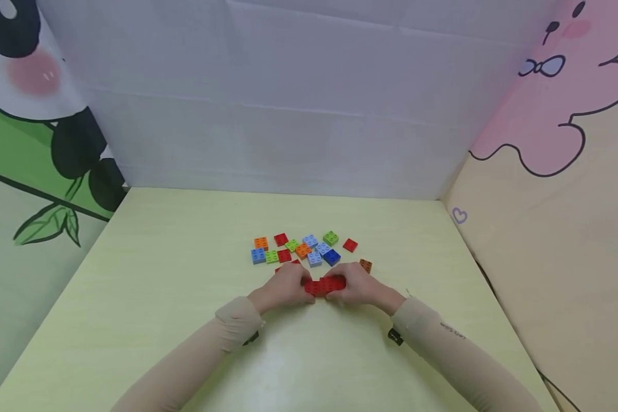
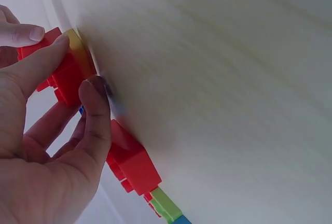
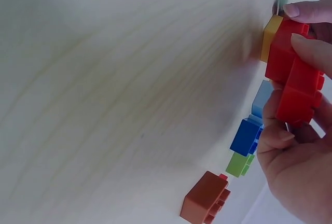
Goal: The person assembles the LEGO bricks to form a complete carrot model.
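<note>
Both hands hold a small build of red toy building bricks (image 1: 327,286) near the middle of the table. My left hand (image 1: 287,284) pinches its left end between thumb and fingers. At the other end, my right hand (image 1: 359,284) grips the red bricks with thumb and fingertips. A yellow brick (image 3: 271,38) sits beneath the red ones, close to the tabletop; the head view does not show it. Just behind the left hand lies another red brick (image 2: 135,162), partly covered in the head view. A brown brick (image 1: 365,265) lies beyond the right hand.
Several loose bricks lie behind the hands, among them a dark blue brick (image 1: 332,257), an orange brick (image 1: 261,244), a green brick (image 1: 331,237) and a red brick (image 1: 350,245). A pale wall (image 1: 288,143) closes the far side of the table (image 1: 185,257).
</note>
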{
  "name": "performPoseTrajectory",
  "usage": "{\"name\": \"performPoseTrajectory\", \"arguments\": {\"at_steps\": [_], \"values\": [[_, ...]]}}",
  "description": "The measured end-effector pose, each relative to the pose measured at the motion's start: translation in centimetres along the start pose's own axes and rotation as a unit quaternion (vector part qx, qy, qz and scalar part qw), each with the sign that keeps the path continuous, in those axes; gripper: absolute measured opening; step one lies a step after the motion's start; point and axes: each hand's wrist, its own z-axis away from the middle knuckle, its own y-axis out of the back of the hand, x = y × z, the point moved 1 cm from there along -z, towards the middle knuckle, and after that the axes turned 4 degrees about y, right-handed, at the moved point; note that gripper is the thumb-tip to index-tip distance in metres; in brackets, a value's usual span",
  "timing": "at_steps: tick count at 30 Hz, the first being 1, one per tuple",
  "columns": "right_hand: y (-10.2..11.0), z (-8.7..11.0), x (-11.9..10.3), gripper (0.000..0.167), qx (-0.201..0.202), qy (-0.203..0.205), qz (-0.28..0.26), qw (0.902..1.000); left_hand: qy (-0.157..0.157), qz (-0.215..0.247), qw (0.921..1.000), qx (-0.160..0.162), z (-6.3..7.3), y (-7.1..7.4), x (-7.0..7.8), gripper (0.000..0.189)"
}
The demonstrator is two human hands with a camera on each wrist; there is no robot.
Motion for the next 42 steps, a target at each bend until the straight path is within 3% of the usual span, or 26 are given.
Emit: {"name": "performPoseTrajectory", "arguments": {"at_steps": [5,11,19,24,30,42], "values": [[-0.1,0.1,0.0,0.034,-0.001,-0.008,-0.004,1.0000,0.008,0.006,0.9999,-0.005,0.2,-0.1,-0.4,0.030],[0.0,0.0,0.0,0.035,-0.002,-0.008,-0.001,1.0000,-0.005,0.013,0.9999,0.006,0.4,0.5,-0.6,0.039],[0.0,0.2,0.1,0.038,0.006,-0.004,0.006,1.0000,0.003,0.038,0.9960,0.081,0.8,2.5,-1.1,0.052],[-0.1,0.2,0.1,0.038,0.006,-0.003,-0.004,1.0000,0.016,0.006,0.9899,0.141,0.9,2.6,-1.7,0.066],[-0.1,0.2,0.0,0.038,0.006,0.003,0.000,1.0000,0.007,-0.005,0.9844,0.176,0.8,2.1,-2.7,0.049],[0.0,0.3,-0.2,0.038,0.006,0.002,-0.003,1.0000,0.029,-0.046,0.9864,0.155,0.5,2.0,-3.4,0.056]]}}
